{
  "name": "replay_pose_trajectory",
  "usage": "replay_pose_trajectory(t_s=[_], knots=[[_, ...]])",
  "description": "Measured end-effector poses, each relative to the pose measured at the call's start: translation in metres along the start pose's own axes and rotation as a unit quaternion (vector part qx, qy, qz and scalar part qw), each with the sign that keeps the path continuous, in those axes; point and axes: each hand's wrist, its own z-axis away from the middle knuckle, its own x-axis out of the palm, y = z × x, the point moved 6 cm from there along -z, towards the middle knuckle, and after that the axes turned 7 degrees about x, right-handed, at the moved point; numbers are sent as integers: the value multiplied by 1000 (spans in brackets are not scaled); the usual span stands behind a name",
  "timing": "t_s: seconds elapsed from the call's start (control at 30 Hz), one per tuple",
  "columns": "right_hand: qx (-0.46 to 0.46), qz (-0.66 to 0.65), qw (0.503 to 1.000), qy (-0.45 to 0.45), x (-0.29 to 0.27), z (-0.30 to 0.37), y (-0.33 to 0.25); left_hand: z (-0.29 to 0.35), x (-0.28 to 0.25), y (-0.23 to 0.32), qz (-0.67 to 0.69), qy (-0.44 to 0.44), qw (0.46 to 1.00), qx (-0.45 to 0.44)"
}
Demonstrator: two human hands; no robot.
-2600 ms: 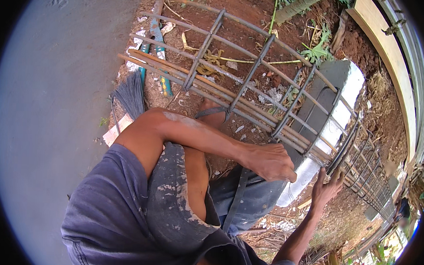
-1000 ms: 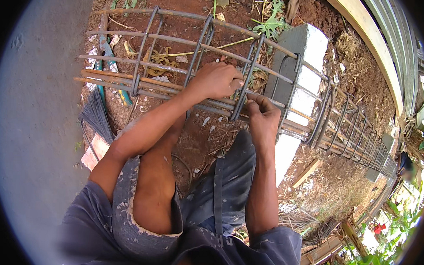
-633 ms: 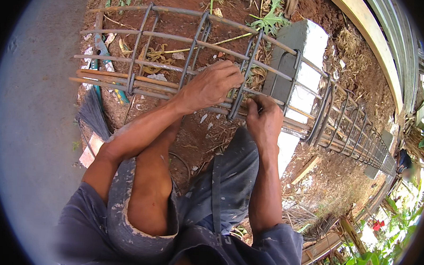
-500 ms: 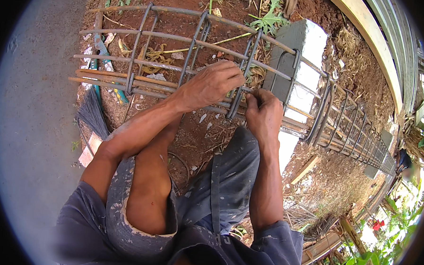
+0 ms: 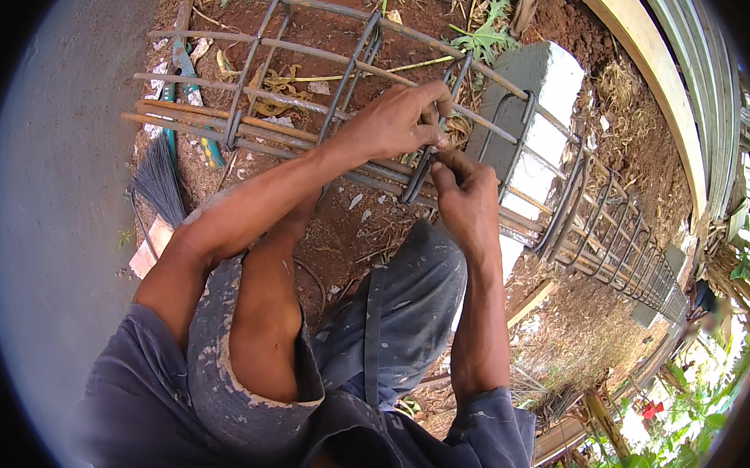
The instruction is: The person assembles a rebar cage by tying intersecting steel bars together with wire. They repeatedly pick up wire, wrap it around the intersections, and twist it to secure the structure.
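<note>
A long rebar cage (image 5: 353, 64) of rusty bars with dark square stirrups lies across in front of me, running off to the far right. My left hand (image 5: 405, 122) reaches over its near bars, thumb and fingers pinched together beside a doubled stirrup (image 5: 418, 176). Just to the right, my right hand (image 5: 467, 192) is closed too, its thumb and forefinger meeting by the same stirrup. The fingertips of both hands nearly touch. Whatever they pinch is too small to make out.
A pale concrete block (image 5: 547, 91) sits under the cage. At left lie a long-handled tool with green grips (image 5: 169, 112) and a dark bristle broom (image 5: 158, 178). Corrugated sheets (image 5: 697, 56) and a curved board (image 5: 650, 58) edge the far right. Grey concrete floor (image 5: 69, 154) borders the soil.
My left hand has shifted right and lifted its knuckles, bringing its pinched fingertips beside those of my right hand. My right hand stays at the stirrup, and the view has tilted slightly.
</note>
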Motion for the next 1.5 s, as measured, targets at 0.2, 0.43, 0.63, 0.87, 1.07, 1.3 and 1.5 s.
replay_pose_trajectory(t_s=[0.2, 0.43, 0.63, 0.87, 1.07, 1.3, 1.5], knots=[[-34, 99, 994, 28, -16, 31, -6, 36, 9, 8, -92, 87, 986, 110], [-134, 166, 972, 101, -23, -9, -38, 26, 26, 8, -96, 35, 994, 34], [-98, 346, 933, -34, 0, -5, -18, 31, 20, 2, -26, 66, 997, 30], [296, -525, 775, -190, 22, 46, 21, 24, 29, 2, -17, 64, 988, 137], [42, 177, 963, 198, -118, 8, 109, 50, 26, 42, -304, 103, 907, 272], [176, 161, 970, -43, -171, -18, 161, 74, 71, 41, -110, -24, 950, 290], [197, 268, 942, -32, -173, -34, 150, 76, 70, 38, -105, -2, 941, 322]])
